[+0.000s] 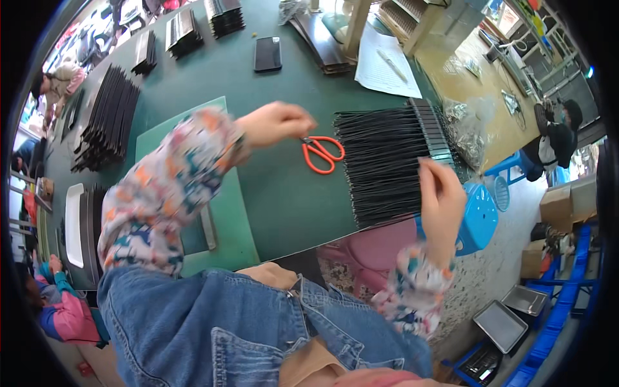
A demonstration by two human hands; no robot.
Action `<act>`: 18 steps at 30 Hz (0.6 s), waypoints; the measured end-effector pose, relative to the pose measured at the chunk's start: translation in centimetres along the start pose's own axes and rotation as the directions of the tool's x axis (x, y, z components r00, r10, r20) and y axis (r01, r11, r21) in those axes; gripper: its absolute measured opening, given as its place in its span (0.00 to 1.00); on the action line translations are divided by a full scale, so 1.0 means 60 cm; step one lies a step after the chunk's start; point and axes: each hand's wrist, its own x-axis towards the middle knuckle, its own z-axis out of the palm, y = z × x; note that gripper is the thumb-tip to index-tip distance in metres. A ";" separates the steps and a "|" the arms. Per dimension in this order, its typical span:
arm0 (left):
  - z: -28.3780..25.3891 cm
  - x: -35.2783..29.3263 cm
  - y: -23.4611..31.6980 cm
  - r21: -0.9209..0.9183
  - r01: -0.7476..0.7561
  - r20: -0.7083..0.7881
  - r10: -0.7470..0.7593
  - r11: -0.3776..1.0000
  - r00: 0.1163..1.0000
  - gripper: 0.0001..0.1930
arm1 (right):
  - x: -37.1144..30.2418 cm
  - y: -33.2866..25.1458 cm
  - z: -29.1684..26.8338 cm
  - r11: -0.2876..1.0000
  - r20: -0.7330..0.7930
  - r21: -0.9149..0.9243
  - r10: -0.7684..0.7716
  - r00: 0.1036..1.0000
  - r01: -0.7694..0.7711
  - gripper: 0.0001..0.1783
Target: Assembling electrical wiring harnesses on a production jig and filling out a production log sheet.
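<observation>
Left hand (274,124) beside red-handled scissors (327,156), right hand (443,206) at black strands (383,161), fingers (428,182) curled, grip unclear

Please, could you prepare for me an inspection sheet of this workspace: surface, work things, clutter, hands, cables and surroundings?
Surface: dark green table, with a lighter green board partly under the left sleeve.
Work things: thin black wires; scissors with orange handles beside the wires' left ends.
Clutter: phone, paper with a pen on it, clear plastic bag, stacked black strips at left.
Hands: left hand at the scissors' upper end, right hand at the wires' right side; grip unclear for both.
Cables: only the wires identified, side by side, reaching the table's near edge.
Surroundings: pink stool, blue stool, metal tray, other people at both sides.
</observation>
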 end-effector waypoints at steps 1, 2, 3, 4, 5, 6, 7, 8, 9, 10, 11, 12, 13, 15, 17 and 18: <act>-0.010 -0.067 0.015 0.124 0.050 0.009 -0.052 0.991 0.999 0.15 | 0.047 0.018 0.025 0.990 0.146 -0.095 -0.089 0.985 0.103 0.07; -0.011 -0.133 0.014 0.059 0.120 -0.037 -0.118 0.991 0.992 0.15 | 0.108 0.039 0.054 0.949 0.276 -0.197 -0.185 0.943 0.244 0.09; -0.009 -0.186 0.016 -0.002 0.166 -0.080 -0.165 0.986 0.983 0.14 | 0.180 0.069 0.085 0.885 0.385 -0.380 -0.113 0.916 0.269 0.12; -0.007 -0.234 0.014 -0.041 0.185 -0.126 -0.188 0.982 0.974 0.14 | 0.254 0.103 0.118 0.831 0.384 -0.489 -0.068 0.921 0.265 0.13; -0.007 -0.257 0.015 -0.052 0.180 -0.150 -0.186 0.982 0.971 0.14 | 0.330 0.164 0.125 0.708 0.328 -0.655 -0.046 0.944 0.262 0.12; -0.004 -0.289 0.017 -0.058 0.194 -0.206 -0.201 0.979 0.958 0.13 | 0.401 0.217 0.151 0.675 0.237 -0.725 0.055 0.970 0.139 0.12; 0.004 -0.329 0.022 -0.157 0.225 -0.282 -0.262 0.962 0.923 0.13 | 0.447 0.234 0.182 0.645 0.243 -0.755 0.107 0.964 0.118 0.12; 0.015 -0.374 0.017 -0.238 0.236 -0.351 -0.310 0.942 0.884 0.13 | 0.474 0.241 0.224 0.623 0.258 -0.775 0.153 0.954 0.110 0.12; 0.024 -0.405 0.032 -0.236 0.257 -0.412 -0.335 0.937 0.847 0.13 | 0.478 0.250 0.249 0.627 0.262 -0.770 0.138 0.955 0.121 0.12; 0.033 -0.432 0.031 -0.304 0.268 -0.477 -0.389 0.914 0.788 0.13 | 0.484 0.266 0.264 0.604 0.169 -0.797 0.221 0.961 0.001 0.11; 0.041 -0.461 0.030 -0.346 0.241 -0.540 -0.403 0.906 0.739 0.13 | 0.498 0.283 0.274 0.572 0.068 -0.811 0.300 0.952 -0.122 0.11; 0.049 -0.497 0.018 -0.311 0.221 -0.593 -0.371 0.924 0.715 0.13 | 0.506 0.305 0.284 0.546 0.081 -0.827 0.349 0.934 -0.132 0.12; 0.057 -0.537 0.012 -0.374 0.222 -0.638 -0.424 0.901 0.643 0.13 | 0.511 0.316 0.298 0.523 0.099 -0.841 0.398 0.912 -0.137 0.12; 0.089 -0.589 0.014 -0.503 0.148 -0.741 -0.513 0.852 0.434 0.12 | 0.521 0.329 0.338 0.533 0.130 -0.829 0.476 0.870 -0.168 0.14; 0.102 -0.625 0.000 -0.568 0.015 -0.782 -0.545 0.823 0.301 0.12 | 0.527 0.330 0.335 0.529 0.209 -0.844 0.477 0.854 -0.089 0.14; 0.111 -0.630 -0.002 -0.564 0.023 -0.784 -0.544 0.825 0.297 0.12 | 0.519 0.311 0.336 0.523 0.157 -0.842 0.474 0.866 -0.134 0.13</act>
